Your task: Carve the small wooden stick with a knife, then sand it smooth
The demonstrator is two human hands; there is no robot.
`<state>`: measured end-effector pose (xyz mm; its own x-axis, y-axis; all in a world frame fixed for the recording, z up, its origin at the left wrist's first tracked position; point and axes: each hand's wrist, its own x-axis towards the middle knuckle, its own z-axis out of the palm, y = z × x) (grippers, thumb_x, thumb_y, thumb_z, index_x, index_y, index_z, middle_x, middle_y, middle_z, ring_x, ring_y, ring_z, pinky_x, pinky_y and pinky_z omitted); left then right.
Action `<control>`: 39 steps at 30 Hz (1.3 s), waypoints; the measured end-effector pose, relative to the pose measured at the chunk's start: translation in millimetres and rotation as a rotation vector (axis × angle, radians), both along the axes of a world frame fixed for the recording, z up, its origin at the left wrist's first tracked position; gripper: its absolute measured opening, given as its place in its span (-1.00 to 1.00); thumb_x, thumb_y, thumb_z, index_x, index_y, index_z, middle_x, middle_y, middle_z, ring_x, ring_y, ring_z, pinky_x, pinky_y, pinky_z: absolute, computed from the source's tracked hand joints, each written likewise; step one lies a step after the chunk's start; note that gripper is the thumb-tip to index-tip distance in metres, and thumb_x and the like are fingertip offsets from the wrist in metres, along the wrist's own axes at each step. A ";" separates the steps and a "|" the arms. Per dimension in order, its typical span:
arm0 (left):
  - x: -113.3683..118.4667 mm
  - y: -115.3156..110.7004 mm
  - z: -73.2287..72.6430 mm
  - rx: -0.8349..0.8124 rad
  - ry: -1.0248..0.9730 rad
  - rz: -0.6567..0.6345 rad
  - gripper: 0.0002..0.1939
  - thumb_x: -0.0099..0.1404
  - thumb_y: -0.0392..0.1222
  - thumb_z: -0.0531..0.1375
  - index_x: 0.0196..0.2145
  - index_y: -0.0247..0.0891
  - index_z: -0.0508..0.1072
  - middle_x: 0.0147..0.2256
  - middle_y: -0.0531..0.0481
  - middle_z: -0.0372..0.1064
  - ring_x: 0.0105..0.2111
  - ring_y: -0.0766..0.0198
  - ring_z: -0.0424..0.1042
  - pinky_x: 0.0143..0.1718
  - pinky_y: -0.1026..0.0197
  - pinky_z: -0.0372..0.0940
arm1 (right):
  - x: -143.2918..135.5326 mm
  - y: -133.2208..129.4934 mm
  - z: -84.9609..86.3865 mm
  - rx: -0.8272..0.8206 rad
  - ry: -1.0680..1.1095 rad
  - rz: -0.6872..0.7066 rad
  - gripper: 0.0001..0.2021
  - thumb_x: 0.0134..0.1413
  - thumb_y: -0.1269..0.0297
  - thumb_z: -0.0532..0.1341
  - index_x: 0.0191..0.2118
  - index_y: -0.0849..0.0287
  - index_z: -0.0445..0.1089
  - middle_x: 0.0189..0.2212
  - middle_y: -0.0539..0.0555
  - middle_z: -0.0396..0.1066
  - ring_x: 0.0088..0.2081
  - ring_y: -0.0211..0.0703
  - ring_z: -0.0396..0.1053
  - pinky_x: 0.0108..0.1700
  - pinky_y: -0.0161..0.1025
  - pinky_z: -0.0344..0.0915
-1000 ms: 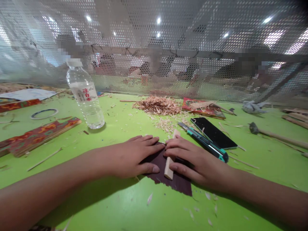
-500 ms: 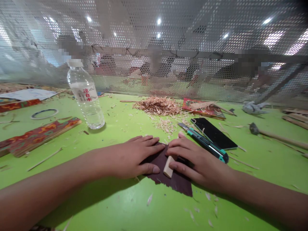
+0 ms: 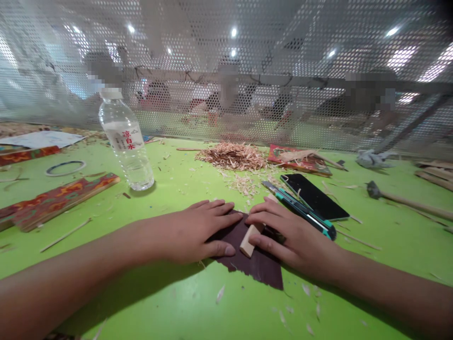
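A dark brown sheet of sandpaper (image 3: 256,269) with a ragged near edge lies on the green table. My left hand (image 3: 198,231) is flat across its left side, fingers stretched out and thumb apart. On the sheet rests a small pale wooden block (image 3: 249,243), gripped between the thumb and fingers of my right hand (image 3: 292,231). Part of the block is hidden under those fingers; its near end shows. Just beyond my right hand lies a teal and black utility knife (image 3: 300,210) with its blade out, beside a black phone (image 3: 314,196).
A water bottle (image 3: 127,141) stands at left, near painted wooden strips (image 3: 67,196) and a tape ring (image 3: 65,167). Wood shavings (image 3: 233,156) are heaped at the back before a perforated screen (image 3: 198,108). A hammer (image 3: 406,198) lies at right. People sit behind the screen.
My right hand has shifted the wooden block slightly away from me along the sandpaper. My left hand and the sheet have stayed in place.
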<state>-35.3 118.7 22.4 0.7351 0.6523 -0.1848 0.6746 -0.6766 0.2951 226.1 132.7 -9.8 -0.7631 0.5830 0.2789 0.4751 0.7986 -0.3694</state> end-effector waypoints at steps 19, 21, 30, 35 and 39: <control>0.5 -1.1 2.0 0.006 -0.003 0.002 -0.26 0.55 0.14 0.09 0.48 -0.26 -0.01 0.45 -0.27 -0.14 0.44 -0.13 -0.11 0.39 -0.13 -0.11 | 0.2 2.2 -2.4 -0.013 0.017 -0.047 -0.76 0.40 0.09 0.17 -0.01 0.11 0.41 -0.01 0.19 0.44 0.06 0.07 0.38 0.16 0.09 0.29; -0.2 -1.2 1.3 0.012 -0.017 0.001 -0.27 0.54 0.15 0.09 0.48 -0.27 0.01 0.45 -0.27 -0.13 0.44 -0.14 -0.10 0.39 -0.14 -0.10 | 0.8 2.0 -3.2 0.003 0.010 -0.023 -0.76 0.39 0.07 0.18 -0.01 0.09 0.41 0.02 0.18 0.44 0.10 0.08 0.38 0.31 0.24 0.09; -0.6 -0.1 -0.8 0.029 -0.025 -0.017 -0.26 0.55 0.14 0.08 0.48 -0.29 0.01 0.44 -0.33 -0.10 0.42 -0.19 -0.05 0.37 -0.19 -0.06 | 3.5 2.2 -7.5 -0.018 0.006 -0.140 -0.57 0.28 -0.10 0.25 0.03 0.13 0.33 0.08 0.26 0.37 0.16 0.18 0.30 0.23 0.21 0.19; -1.1 -0.5 -0.7 0.028 -0.040 -0.014 -0.27 0.54 0.12 0.11 0.47 -0.29 0.02 0.44 -0.32 -0.10 0.43 -0.19 -0.06 0.37 -0.20 -0.06 | 2.5 1.6 -2.7 -0.077 0.035 -0.052 -0.58 0.25 -0.10 0.29 -0.03 0.13 0.28 0.00 0.21 0.38 0.04 0.11 0.32 0.10 0.07 0.29; -1.1 -0.1 -1.5 0.022 -0.039 -0.007 -0.26 0.53 0.12 0.13 0.47 -0.30 0.03 0.44 -0.32 -0.11 0.43 -0.18 -0.07 0.38 -0.20 -0.08 | 1.2 1.0 1.1 -0.113 0.031 -0.015 -0.55 0.18 -0.12 0.34 -0.08 0.12 0.28 -0.05 0.19 0.39 -0.01 0.10 0.31 0.04 0.02 0.30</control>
<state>-36.3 118.6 20.9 0.7457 0.6511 -0.1412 0.6584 -0.6876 0.3061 227.3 133.7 -8.7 -0.7460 0.6234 0.2342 0.4739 0.7440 -0.4710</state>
